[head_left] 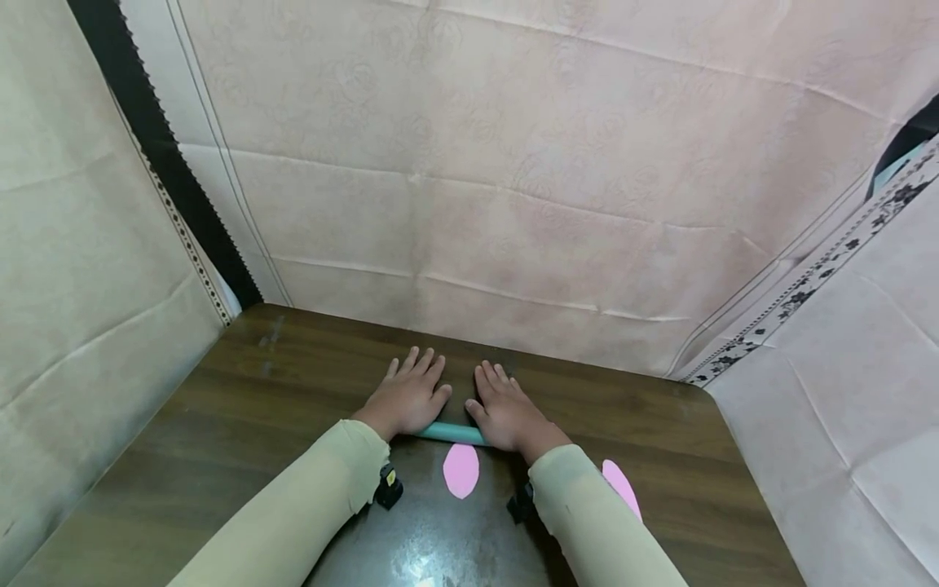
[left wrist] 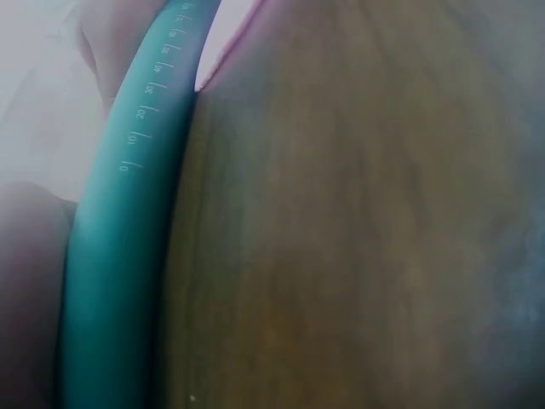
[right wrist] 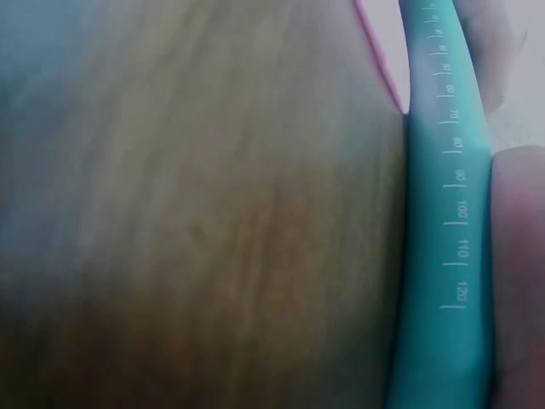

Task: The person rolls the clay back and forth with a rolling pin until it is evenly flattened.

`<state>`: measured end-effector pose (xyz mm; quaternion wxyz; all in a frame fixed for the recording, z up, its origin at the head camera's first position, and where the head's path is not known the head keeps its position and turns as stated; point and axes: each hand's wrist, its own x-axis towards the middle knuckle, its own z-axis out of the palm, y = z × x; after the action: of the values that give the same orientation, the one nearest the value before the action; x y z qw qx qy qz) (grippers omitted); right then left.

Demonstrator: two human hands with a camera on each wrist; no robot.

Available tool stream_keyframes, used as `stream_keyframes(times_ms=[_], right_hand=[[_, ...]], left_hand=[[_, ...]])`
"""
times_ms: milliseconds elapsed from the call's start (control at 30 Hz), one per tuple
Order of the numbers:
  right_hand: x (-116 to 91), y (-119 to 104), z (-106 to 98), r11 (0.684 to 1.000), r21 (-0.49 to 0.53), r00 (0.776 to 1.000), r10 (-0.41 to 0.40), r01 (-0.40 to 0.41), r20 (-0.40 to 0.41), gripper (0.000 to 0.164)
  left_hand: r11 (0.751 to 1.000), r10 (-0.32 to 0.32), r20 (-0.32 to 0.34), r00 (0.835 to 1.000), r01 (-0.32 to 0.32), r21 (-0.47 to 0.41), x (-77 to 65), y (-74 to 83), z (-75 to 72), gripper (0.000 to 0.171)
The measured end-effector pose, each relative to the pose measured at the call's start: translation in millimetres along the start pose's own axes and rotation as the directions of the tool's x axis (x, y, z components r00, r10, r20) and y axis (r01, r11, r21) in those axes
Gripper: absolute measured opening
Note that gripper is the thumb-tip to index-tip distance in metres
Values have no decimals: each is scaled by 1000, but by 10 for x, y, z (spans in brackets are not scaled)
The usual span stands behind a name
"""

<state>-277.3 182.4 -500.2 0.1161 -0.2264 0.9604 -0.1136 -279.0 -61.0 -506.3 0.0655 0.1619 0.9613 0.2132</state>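
Observation:
A teal rolling pin (head_left: 459,433) with white measuring marks lies crosswise between my two hands. My left hand (head_left: 406,399) rests on its left end, fingers stretched forward and slightly spread. Over the right end lies my right hand (head_left: 506,414), fingers also straight, thumb angled inward. Below the pin's middle shows a thin pink oval sheet (head_left: 461,470), its far edge hidden by the pin. Both wrist views show the rolling pin (left wrist: 119,256) close up, with the tip of the pink sheet (right wrist: 387,51) beside it.
A second pink piece (head_left: 622,487) lies right of my right forearm, partly covered by the sleeve. The brown wooden table (head_left: 293,383) ends at a pale cloth wall (head_left: 477,204), with more cloth hanging on both sides. A glare spot shines near the front.

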Motion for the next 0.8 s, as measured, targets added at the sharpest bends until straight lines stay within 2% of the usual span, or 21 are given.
stream_keyframes(times_ms=[233, 533, 800], right_hand=[[-36, -41, -16, 1000, 17, 1000, 5, -6, 13, 77], [-159, -106, 28, 999, 26, 1000, -23, 22, 6, 81], [-327, -182, 79, 999, 15, 999, -46, 46, -12, 83]], left_hand=[[1000, -14, 4, 1000, 14, -5, -28, 5, 19, 73], [1000, -17, -3, 1000, 17, -3, -219, 74, 37, 74], [998, -3, -12, 1000, 3, 58, -415, 134, 125, 73]])
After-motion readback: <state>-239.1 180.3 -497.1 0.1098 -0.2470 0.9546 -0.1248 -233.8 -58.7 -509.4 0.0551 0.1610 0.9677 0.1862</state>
